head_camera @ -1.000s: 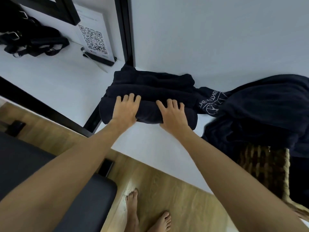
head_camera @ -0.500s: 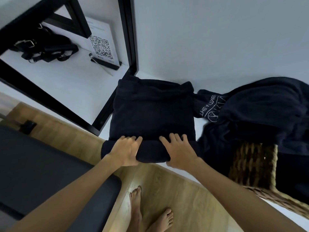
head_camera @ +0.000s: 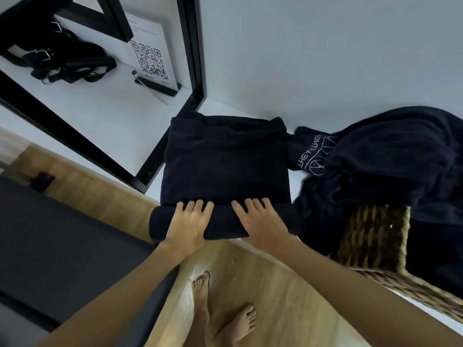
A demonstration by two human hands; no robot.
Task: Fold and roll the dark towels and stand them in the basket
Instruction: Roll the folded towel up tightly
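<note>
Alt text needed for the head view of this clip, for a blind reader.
Both hands, left hand and right hand, press on the rolled near end of a folded dark towel on a white table. To the right, more dark towels drape over a wicker basket.

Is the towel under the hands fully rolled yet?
Partly rolled: both hands press a roll at the towel's near edge; the rest lies flat.

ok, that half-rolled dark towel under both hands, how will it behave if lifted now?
Likely floppy: the dark towel is soft cloth, and only its near edge is rolled under the left hand and right hand. The flat part would probably sag and the roll loosen. It seems unlikely to slip, since the pile looks thick.
</note>
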